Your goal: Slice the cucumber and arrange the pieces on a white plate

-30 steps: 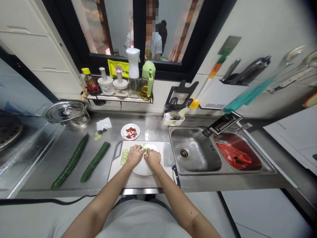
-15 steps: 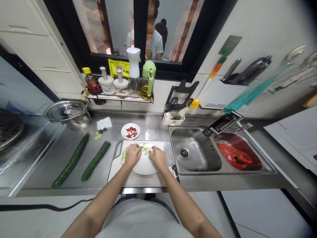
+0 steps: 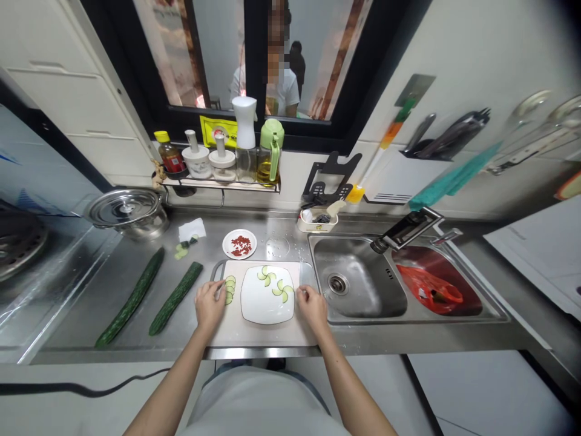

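Note:
On the cutting board (image 3: 263, 336) rests a white squarish plate (image 3: 261, 309). Thin cucumber slices form two pinwheel shapes near its top: one pinwheel (image 3: 266, 277) at the upper middle, another (image 3: 283, 291) at the right. My left hand (image 3: 210, 307) is at the board's left side, its bent fingers against a row of overlapping cucumber slices (image 3: 230, 289); whether a slice is pinched cannot be made out. Just off the plate's right edge is my right hand (image 3: 313, 307), fingers curled, nothing visible in them. It covers the knife's handle; the blade (image 3: 307, 272) shows above it.
Two whole cucumbers, one longer (image 3: 131, 297) and one shorter (image 3: 176, 298), lie left of the board. A small dish of red bits (image 3: 239, 244) sits behind it. To the right is the sink (image 3: 363, 290); a lidded pot (image 3: 129, 212) stands at back left. A seasoning shelf (image 3: 222, 183) hangs above.
Both hands have moved apart from the plate's top, the left to the sliced row, the right to beside the plate. The second pinwheel of slices on the plate is now uncovered.

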A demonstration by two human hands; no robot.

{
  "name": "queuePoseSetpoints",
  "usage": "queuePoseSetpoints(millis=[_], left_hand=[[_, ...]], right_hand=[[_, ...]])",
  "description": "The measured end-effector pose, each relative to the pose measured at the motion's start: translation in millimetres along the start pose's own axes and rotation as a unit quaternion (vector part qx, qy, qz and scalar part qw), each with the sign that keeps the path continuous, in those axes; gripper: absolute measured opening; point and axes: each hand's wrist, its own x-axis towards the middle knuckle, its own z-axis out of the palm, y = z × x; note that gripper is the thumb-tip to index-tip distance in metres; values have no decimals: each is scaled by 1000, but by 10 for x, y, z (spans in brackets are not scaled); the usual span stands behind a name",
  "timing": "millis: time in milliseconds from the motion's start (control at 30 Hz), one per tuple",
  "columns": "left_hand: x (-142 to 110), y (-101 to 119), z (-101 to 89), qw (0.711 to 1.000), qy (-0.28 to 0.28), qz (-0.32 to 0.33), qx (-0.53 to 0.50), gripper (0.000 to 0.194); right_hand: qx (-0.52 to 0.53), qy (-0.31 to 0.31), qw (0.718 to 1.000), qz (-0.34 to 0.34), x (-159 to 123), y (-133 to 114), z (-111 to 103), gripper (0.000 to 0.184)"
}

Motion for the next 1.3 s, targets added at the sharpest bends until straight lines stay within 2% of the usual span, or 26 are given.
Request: queuePoseSetpoints(millis=[133, 267, 433, 633, 800, 900, 1000, 1133, 1300], left_hand=[[-156, -85, -57, 999, -17, -40, 26, 31], [-255, -43, -91, 994, -42, -71, 69, 32], [-273, 44, -105, 988, -67, -97, 102, 36], [-262, 91, -84, 986, -76, -107, 104, 31], [-271, 149, -94, 989, -61, -114, 75, 23], [-283, 182, -106, 991, -51, -122, 28, 18], [-261, 213, -114, 985, -52, -146, -81, 18], [-146, 322, -156, 942, -74, -178, -276, 28], [-27, 612, -321, 893, -138, -138, -406, 34]], right_hand=[[5, -4, 1000, 1, -79, 57, 58, 31], [20, -13, 1000, -5, -106, 62, 74, 32], [34, -19, 999, -15, -105, 25, 81, 34], [41, -15, 999, -26, -120, 29, 110, 34], [48, -18, 998, -28, -137, 58, 92, 36], [52, -17, 998, -33, -158, 56, 65, 36], [55, -14, 998, -36, -180, 27, 43, 36], [92, -14, 994, -57, -169, -106, 34, 35], [182, -57, 969, -154, -104, -496, 14, 30]])
